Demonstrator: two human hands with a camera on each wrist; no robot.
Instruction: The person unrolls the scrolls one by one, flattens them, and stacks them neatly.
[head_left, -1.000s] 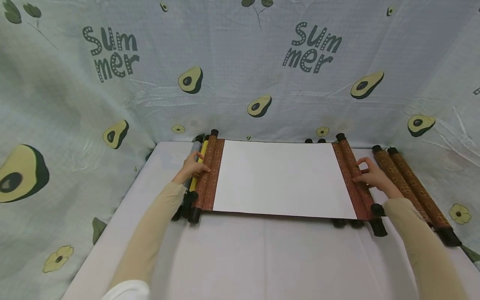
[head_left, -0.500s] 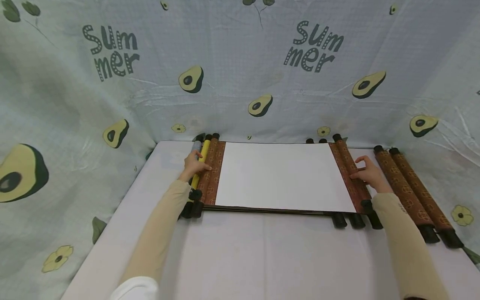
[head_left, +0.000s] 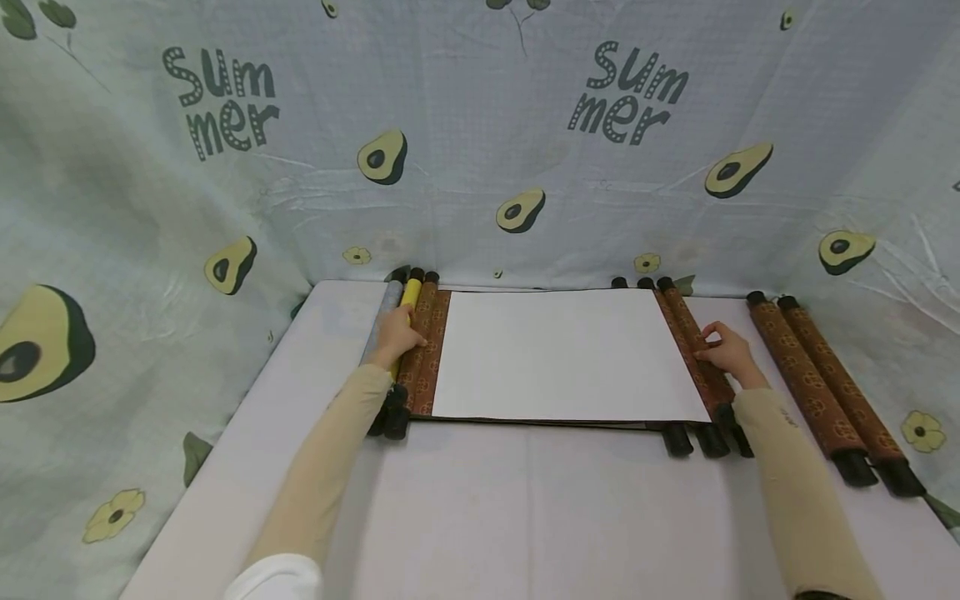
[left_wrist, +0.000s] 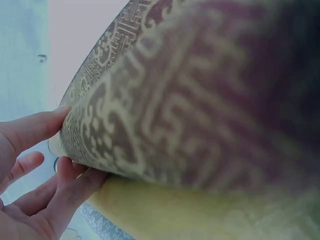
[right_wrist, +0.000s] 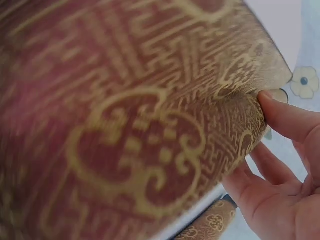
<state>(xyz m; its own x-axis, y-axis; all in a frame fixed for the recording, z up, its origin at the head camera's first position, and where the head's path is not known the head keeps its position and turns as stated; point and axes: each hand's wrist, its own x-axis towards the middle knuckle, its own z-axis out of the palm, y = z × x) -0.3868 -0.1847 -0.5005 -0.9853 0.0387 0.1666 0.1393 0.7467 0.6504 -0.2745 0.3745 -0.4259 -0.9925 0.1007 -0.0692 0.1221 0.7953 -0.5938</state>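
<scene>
A partly unrolled scroll point(head_left: 555, 354) lies across the table, its blank white sheet between brown patterned ends. My left hand point(head_left: 395, 337) holds the scroll's left roll point(head_left: 418, 346). In the left wrist view, the thumb lies on top of the patterned roll point(left_wrist: 115, 115) and fingers reach under its edge, beside a yellow roll point(left_wrist: 165, 210). My right hand point(head_left: 726, 354) pinches the right roll point(head_left: 686, 333) between thumb and fingers, as the right wrist view also shows on the patterned roll point(right_wrist: 235, 125). Black rod knobs point(head_left: 677, 439) stick out under the front right edge.
Two brown patterned rolled scrolls point(head_left: 806, 387) lie at the right side of the table. A yellow roll point(head_left: 412, 292) and a grey roll point(head_left: 382, 312) lie left of the open scroll. Behind hangs a cloth point(head_left: 457, 108) printed with avocados.
My right hand and the scroll's right roll have moved left, onto the rods beneath. The scroll's front edge has shifted back. My left hand has moved slightly right.
</scene>
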